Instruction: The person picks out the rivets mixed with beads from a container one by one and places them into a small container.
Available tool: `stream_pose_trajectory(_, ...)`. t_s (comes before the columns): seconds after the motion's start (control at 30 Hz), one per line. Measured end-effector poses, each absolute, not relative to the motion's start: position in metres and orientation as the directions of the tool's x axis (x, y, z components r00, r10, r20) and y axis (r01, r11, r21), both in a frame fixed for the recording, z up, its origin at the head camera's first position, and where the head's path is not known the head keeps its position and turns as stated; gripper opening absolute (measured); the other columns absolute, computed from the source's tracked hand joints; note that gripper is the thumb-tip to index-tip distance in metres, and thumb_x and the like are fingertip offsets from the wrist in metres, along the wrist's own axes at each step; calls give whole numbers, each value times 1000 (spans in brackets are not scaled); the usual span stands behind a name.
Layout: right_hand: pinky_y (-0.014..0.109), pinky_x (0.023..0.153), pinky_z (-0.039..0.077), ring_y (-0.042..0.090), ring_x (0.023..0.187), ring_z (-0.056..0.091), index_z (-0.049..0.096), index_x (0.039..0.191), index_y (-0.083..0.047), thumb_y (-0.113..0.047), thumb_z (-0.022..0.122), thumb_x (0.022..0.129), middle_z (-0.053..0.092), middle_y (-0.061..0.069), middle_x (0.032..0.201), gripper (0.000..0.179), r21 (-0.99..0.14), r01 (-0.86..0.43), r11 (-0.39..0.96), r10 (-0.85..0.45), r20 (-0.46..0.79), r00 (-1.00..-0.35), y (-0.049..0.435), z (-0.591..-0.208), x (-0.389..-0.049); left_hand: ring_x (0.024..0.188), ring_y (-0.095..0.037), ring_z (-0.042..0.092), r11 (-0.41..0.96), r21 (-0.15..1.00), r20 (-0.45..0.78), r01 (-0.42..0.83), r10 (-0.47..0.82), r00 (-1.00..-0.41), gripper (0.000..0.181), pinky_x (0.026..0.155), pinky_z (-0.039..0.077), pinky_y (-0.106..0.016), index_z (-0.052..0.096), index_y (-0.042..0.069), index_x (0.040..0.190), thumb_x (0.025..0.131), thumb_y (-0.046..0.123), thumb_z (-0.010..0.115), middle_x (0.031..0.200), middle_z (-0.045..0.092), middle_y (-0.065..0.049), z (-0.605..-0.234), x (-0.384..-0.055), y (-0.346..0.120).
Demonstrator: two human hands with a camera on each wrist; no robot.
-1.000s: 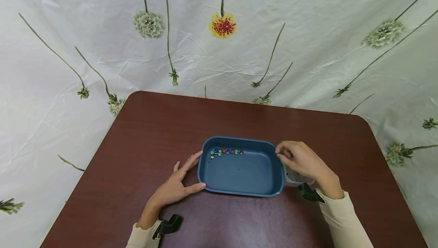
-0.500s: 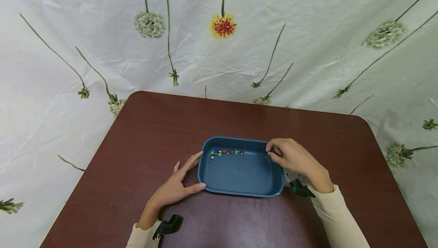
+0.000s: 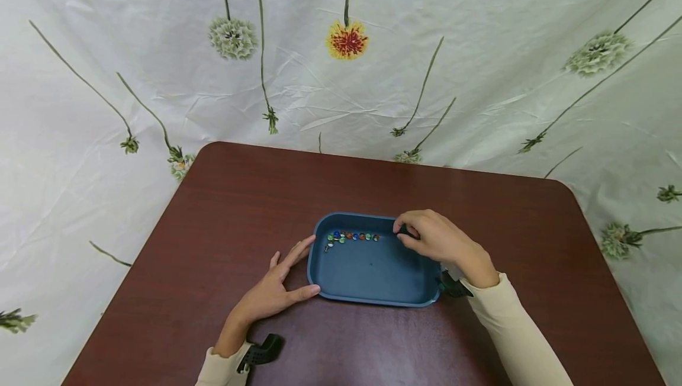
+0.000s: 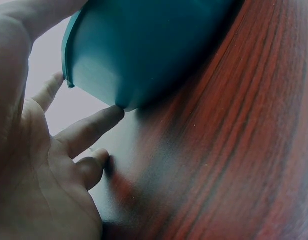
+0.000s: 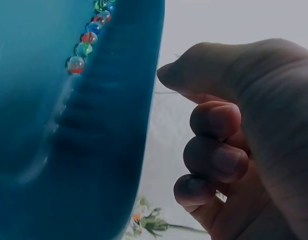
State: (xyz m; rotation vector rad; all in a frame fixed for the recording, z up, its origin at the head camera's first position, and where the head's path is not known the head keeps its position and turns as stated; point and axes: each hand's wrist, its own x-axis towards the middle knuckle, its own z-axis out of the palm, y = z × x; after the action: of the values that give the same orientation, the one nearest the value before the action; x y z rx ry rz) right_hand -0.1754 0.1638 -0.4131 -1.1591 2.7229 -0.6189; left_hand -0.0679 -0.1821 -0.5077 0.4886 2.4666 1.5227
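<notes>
A blue tray [image 3: 373,276] lies on the table. Along its far inner side runs a row of several coloured glass marbles [image 3: 355,236], bent toward the near side at its left end. In the right wrist view, a clear marble with red [image 5: 75,65] ends the row. My left hand [image 3: 274,294] has its fingers spread and touches the tray's left end at the thumb and fingertips. My right hand [image 3: 437,241] is over the tray's far right part, thumb and index finger brought near each other, other fingers curled. Whether a marble sits between those tips is hidden.
A clear plastic container [image 3: 452,270] stands against the tray's right end, mostly hidden by my right wrist. The brown wooden table [image 3: 266,196] reaches back to a flower-printed cloth [image 3: 298,90]. A small brassy piece [image 3: 327,248] lies in the tray's left part.
My right hand has moved left, from the tray's right edge above the clear container to over the tray. The left hand, the tray and the marbles have stayed put.
</notes>
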Motion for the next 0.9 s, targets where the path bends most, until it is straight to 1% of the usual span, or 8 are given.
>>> stream_pose_trajectory(0.13, 20, 57, 37, 2, 61, 40, 73, 103, -11, -17, 72, 94, 59, -7, 78, 11, -403, -700, 590, -752, 43, -658, 155, -414, -179, 149, -35, 32, 418, 892, 0, 172, 381, -925, 90, 113, -12, -73, 17, 38, 160, 92, 34, 74, 162, 35, -5, -507, -68, -182)
stream_pose_trajectory(0.2, 20, 56, 38, 2, 62, 41, 74, 105, -12, -20, 72, 94, 65, -6, 87, 13, -408, -711, 572, -767, 40, -640, 149, -414, -182, 149, -35, 32, 417, 893, -1, 171, 381, -925, 90, 113, -12, -73, 17, 38, 160, 92, 33, 74, 162, 35, -6, -507, -68, -182)
stream_pose_trajectory(0.27, 19, 56, 38, 2, 62, 41, 75, 106, -13, -22, 72, 94, 67, -6, 93, 14, -421, -721, 550, -782, 42, -622, 143, -414, -184, 149, -35, 33, 416, 894, -3, 169, 381, -925, 90, 113, -12, -73, 17, 38, 160, 92, 33, 75, 162, 35, -6, -506, -68, -182)
stream_pose_trajectory(0.4, 19, 55, 35, 1, 60, 38, 75, 106, -13, -21, 73, 94, 65, -7, 87, 15, -471, -736, 486, -819, 48, -572, 129, -418, -188, 149, -35, 33, 416, 894, -5, 165, 378, -926, 90, 113, -12, -73, 17, 39, 160, 92, 33, 75, 162, 35, -6, -506, -68, -182)
stream_pose_trajectory(0.53, 18, 56, 33, 2, 58, 36, 76, 109, -10, -18, 73, 94, 55, -7, 74, 17, -525, -731, 437, -853, 16, -521, 114, -422, -190, 149, -35, 32, 419, 894, -10, 160, 376, -927, 89, 113, -12, -73, 17, 40, 160, 92, 34, 75, 161, 35, -7, -507, -67, -181)
stream_pose_trajectory(0.63, 19, 57, 34, 2, 58, 37, 75, 111, -9, -14, 72, 94, 50, -6, 69, 18, -550, -722, 419, -866, -4, -499, 105, -426, -192, 149, -36, 32, 419, 894, -13, 157, 376, -927, 89, 113, -12, -73, 17, 40, 160, 92, 34, 74, 162, 35, -7, -506, -67, -181)
stream_pose_trajectory(0.83, 19, 59, 38, 3, 60, 40, 76, 112, -9, -6, 69, 95, 63, -2, 80, 19, -594, -715, 368, -888, 2, -460, 87, -431, -195, 148, -36, 34, 415, 897, -19, 153, 382, -924, 89, 115, -12, -71, 17, 39, 160, 93, 34, 74, 162, 34, -7, -505, -67, -180)
stream_pose_trajectory(0.9, 18, 58, 38, 3, 58, 39, 76, 112, -8, -6, 69, 95, 63, -3, 77, 19, -625, -698, 349, -895, -2, -446, 82, -434, -196, 148, -36, 35, 412, 898, -17, 156, 386, -922, 89, 115, -12, -71, 16, 39, 160, 93, 34, 73, 162, 34, -8, -504, -67, -180)
